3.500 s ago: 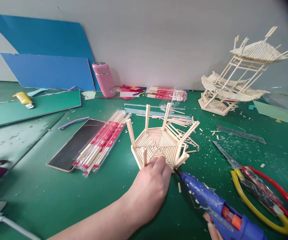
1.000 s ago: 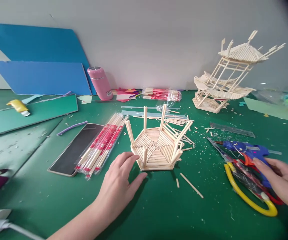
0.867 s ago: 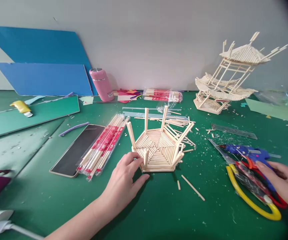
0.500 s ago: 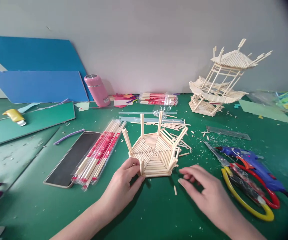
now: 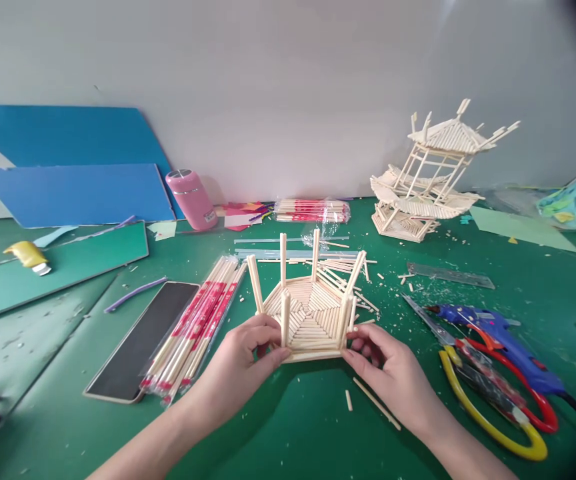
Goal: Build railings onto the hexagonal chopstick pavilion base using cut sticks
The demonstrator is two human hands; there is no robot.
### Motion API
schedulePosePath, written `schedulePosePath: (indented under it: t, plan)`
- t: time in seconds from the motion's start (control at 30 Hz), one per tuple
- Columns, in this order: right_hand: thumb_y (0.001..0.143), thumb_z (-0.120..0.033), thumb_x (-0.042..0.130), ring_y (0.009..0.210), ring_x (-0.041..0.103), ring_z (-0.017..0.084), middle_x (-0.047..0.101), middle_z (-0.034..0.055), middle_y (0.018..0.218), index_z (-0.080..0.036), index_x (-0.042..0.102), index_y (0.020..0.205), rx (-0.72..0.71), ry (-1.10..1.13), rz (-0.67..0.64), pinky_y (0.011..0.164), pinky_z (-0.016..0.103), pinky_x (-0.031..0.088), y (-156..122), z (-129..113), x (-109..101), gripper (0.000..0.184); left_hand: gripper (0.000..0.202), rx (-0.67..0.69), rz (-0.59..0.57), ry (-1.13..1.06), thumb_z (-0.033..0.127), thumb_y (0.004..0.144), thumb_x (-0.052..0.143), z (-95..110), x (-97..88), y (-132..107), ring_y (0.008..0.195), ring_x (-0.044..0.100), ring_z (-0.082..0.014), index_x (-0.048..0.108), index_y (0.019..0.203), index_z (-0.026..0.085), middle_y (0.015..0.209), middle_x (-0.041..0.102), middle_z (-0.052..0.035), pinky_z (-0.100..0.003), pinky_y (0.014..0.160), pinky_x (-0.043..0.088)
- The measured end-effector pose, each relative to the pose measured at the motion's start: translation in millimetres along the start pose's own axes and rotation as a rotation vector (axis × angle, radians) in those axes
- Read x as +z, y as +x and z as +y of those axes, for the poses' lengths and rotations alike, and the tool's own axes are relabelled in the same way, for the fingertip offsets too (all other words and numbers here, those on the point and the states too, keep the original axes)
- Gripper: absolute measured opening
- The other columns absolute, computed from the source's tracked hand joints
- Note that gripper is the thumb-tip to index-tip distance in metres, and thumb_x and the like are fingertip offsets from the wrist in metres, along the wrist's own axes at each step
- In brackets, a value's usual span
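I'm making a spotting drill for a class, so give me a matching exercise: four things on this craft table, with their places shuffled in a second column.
Things
1. stick frame
2. glue gun
3. pink bottle
4. phone

Places
A. at the back, by the blue board
B. gripped between the left hand and the right hand
C. just left of the wrapped sticks
D. at the right, against the scissors

Pairs: 1-B, 2-D, 3-A, 4-C
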State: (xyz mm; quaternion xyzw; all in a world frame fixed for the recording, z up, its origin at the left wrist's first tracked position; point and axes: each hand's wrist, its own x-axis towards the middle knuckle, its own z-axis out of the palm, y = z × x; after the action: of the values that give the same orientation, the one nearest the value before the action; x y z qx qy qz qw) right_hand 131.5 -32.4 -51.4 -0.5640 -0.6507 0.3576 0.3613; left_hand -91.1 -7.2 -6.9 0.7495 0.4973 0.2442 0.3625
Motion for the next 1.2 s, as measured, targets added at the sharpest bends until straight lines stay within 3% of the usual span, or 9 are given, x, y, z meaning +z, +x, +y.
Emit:
schedulePosePath:
  t: [0.23,0.4,0.53,0.67,0.83,1.0,1.2]
  plan:
    - [0.080,-0.037,0.055,0.079,0.054,0.014,0.050,0.0029,0.106,-0.028,0.054,0.102,-0.058,0.000,0.023,0.067,0.026,0.049,6.5,-26.4,-20.2,0.024,0.024,-0.142,-0.017,-0.137,0.035,0.082,0.049,17.6,-28.6,8.4,0.063,0.053,-0.0143,0.062,0.071,0.019,0.066,0.056,0.0007,-0.023,0.056,0.045]
    - [0.080,-0.034,0.057,0.087,0.055,0.014,0.050,0.0024,0.108,-0.029,0.054,0.101,-0.141,0.022,0.083,0.072,0.025,0.049,9.0,-35.0,-16.8,0.022,0.031,-0.172,0.014,-0.162,0.039,0.084,0.047,27.8,-38.4,10.5,0.057,0.043,-0.0112,0.052,0.062,0.019,0.061,0.047,0.0039,-0.020,0.052,0.034]
    - [0.078,-0.033,0.059,0.078,0.057,0.015,0.055,0.0028,0.093,-0.025,0.050,0.100,-0.197,0.040,0.179,0.063,0.026,0.050,11.6,-34.0,-7.8,0.025,0.031,-0.186,0.145,-0.170,0.039,0.086,0.045,30.4,-30.9,11.2,0.059,0.045,-0.0122,0.056,0.066,0.018,0.063,0.049,0.0027,-0.021,0.053,0.035]
    - [0.080,-0.031,0.058,0.075,0.055,0.015,0.055,0.0032,0.089,-0.025,0.040,0.120,-0.242,0.042,0.253,0.064,0.027,0.051,14.8,-30.8,-1.5,0.044,0.025,-0.133,0.251,-0.192,0.037,0.086,0.044,27.9,-17.4,9.3,0.069,0.053,-0.0162,0.059,0.083,0.018,0.074,0.057,-0.0014,-0.025,0.060,0.041]
    - [0.084,-0.027,0.052,0.075,0.052,0.013,0.049,0.0053,0.096,-0.025,0.039,0.127,-0.319,-0.021,0.192,0.063,0.024,0.050,20.1,-32.4,-3.1,0.045,0.035,-0.050,0.269,-0.127,0.036,0.081,0.055,19.3,-5.7,6.5,0.092,0.057,-0.0236,0.051,0.111,0.019,0.101,0.062,-0.0085,-0.039,0.083,0.044]
    - [0.086,-0.026,0.048,0.078,0.050,0.014,0.047,0.0058,0.096,-0.025,0.033,0.132,-0.284,-0.051,0.137,0.067,0.025,0.050,20.6,-33.5,-7.8,0.048,0.035,0.017,0.278,-0.100,0.035,0.083,0.053,13.3,-1.8,8.9,0.099,0.058,-0.0257,0.048,0.114,0.019,0.108,0.062,-0.0111,-0.045,0.089,0.043]
    - [0.084,-0.027,0.049,0.079,0.050,0.014,0.047,0.0047,0.097,-0.026,0.030,0.132,-0.271,-0.039,0.112,0.068,0.025,0.049,14.8,-32.7,-12.5,0.052,0.034,0.192,0.325,0.060,0.032,0.083,0.055,8.6,1.9,10.9,0.102,0.058,-0.0238,0.046,0.115,0.023,0.103,0.066,-0.0061,-0.052,0.102,0.027]
